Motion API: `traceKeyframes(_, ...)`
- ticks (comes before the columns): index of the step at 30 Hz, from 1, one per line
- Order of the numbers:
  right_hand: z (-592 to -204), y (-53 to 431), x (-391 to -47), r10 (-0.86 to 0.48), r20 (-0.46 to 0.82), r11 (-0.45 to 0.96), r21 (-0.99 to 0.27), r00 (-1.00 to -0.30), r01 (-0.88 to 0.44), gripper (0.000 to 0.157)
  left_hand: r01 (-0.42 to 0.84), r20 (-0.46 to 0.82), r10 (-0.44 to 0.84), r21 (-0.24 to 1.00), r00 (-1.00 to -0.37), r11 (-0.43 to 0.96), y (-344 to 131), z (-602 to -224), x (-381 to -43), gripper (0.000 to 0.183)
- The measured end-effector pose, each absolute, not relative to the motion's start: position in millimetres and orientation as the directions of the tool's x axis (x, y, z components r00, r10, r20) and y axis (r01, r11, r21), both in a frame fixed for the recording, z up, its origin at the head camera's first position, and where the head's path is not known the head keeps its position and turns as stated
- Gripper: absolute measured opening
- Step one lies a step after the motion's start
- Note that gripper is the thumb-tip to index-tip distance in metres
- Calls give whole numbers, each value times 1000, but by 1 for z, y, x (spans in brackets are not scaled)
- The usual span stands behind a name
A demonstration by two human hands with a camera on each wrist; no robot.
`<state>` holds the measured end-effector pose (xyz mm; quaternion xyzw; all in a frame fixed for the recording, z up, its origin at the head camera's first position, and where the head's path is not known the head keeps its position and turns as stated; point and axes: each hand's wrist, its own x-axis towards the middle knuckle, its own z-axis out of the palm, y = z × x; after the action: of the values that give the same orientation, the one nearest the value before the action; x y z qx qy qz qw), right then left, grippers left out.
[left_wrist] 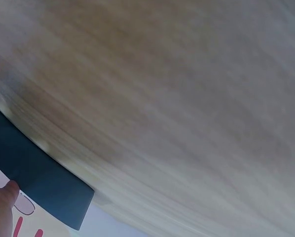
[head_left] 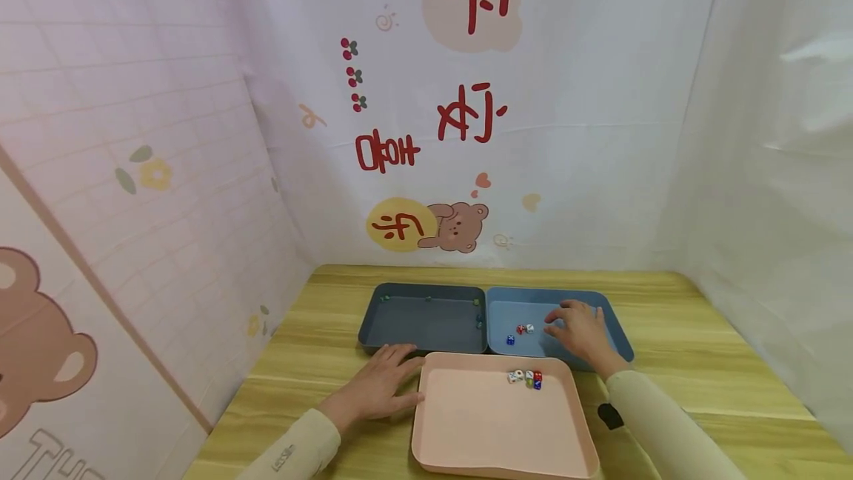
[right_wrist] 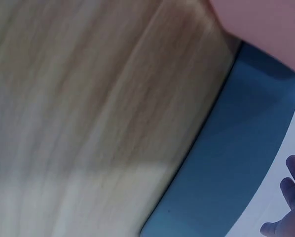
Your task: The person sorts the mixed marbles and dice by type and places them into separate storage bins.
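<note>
While three dice lie in the blue tray, the right hand hovers over that tray's right part, fingers loosely bent and spread. More dice sit clustered near the far edge of the pink tray; the left hand, fingers extended, rests beside its left wall. Beyond, small green pieces lie in the dark tray, on a wooden table.
</note>
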<state>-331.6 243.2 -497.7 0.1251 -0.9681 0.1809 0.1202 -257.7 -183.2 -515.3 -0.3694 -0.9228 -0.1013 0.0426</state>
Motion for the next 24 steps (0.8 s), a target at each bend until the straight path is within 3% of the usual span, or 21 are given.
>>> traceKeyframes(17, -504, 240, -313, -268, 392, 791, -431, -880, -433, 4, 688, 164, 669, 155, -725, 709, -184, -514, -256, 63)
traceKeyframes(24, -510, 244, -304, -310, 434, 763, -417, -846, -494, 4, 691, 161, 671, 167, -723, 704, -183, -515, -256, 63)
